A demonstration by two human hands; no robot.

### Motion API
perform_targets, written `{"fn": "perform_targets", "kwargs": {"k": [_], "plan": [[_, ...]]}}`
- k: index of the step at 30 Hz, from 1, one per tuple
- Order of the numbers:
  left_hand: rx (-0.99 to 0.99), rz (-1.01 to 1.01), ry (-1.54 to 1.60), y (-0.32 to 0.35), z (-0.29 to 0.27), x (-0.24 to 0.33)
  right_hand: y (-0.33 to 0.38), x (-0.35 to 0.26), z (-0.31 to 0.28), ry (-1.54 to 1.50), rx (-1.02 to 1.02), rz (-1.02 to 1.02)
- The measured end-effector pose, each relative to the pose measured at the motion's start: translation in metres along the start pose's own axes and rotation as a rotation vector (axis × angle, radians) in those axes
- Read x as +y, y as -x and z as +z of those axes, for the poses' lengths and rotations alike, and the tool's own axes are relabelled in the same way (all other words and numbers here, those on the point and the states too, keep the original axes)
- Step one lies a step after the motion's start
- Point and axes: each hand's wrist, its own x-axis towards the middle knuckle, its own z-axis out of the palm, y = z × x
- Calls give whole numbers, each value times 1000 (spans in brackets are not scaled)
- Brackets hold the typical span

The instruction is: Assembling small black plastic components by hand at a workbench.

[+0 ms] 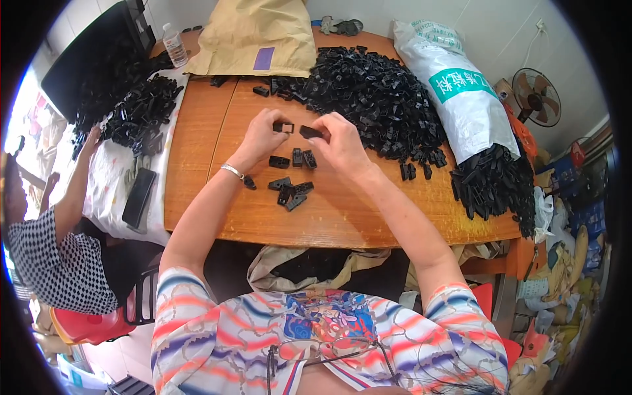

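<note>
Over the middle of the wooden table (197,145), my left hand (262,137) is closed on a small black plastic housing (284,127) with an open, box-like side. Just to its right, a slim black plastic piece (311,132) is pinched in my right hand (341,139). The two parts are close together but apart. Below my hands lie several loose black blocks, among them one upright block (297,157) and a small cluster (286,193) nearer to me. A silver bracelet (232,171) circles my left wrist.
A big heap of black parts (375,99) spreads behind my right hand. A white sack (454,85) spills long black pieces (490,181) on the right. At the back lie a brown paper bag (253,36) and a bottle (174,46). Another person (66,257) handles parts at left, near a phone (139,197).
</note>
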Motion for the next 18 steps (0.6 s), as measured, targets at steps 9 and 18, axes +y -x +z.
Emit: {"fn": "perform_targets", "kwargs": {"k": [9, 18], "plan": [[-118, -87, 346, 22, -18, 56, 1, -23, 6, 32, 49, -193], [-427, -279, 738, 34, -32, 54, 9, -33, -1, 64, -48, -190]]}}
